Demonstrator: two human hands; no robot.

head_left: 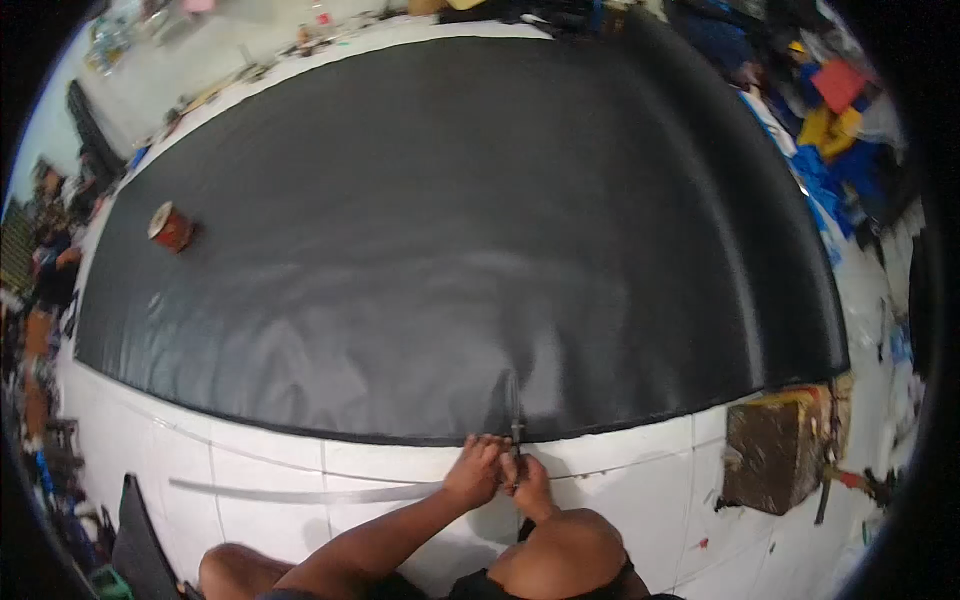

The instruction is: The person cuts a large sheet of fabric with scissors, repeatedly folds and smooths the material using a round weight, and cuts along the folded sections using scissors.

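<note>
A large black sheet [420, 200] lies spread over the white tiled floor. At its near edge, right of the middle, my right hand [530, 485] is closed round the handles of scissors [516, 415], whose blades point away over the sheet. My left hand [478, 468] is close against the right one, at the sheet's edge, with its fingers bent. What the left fingers hold, if anything, is hidden. A long thin metallic strip [300, 495] lies on the floor to the left, running under or behind my left forearm.
A red roll or can [172, 228] stands on the sheet at the left. A brown taped box [770, 452] sits at the near right. Mixed items [830, 120] are piled at the far right, and more clutter lines the left side. My bent knees are at the bottom.
</note>
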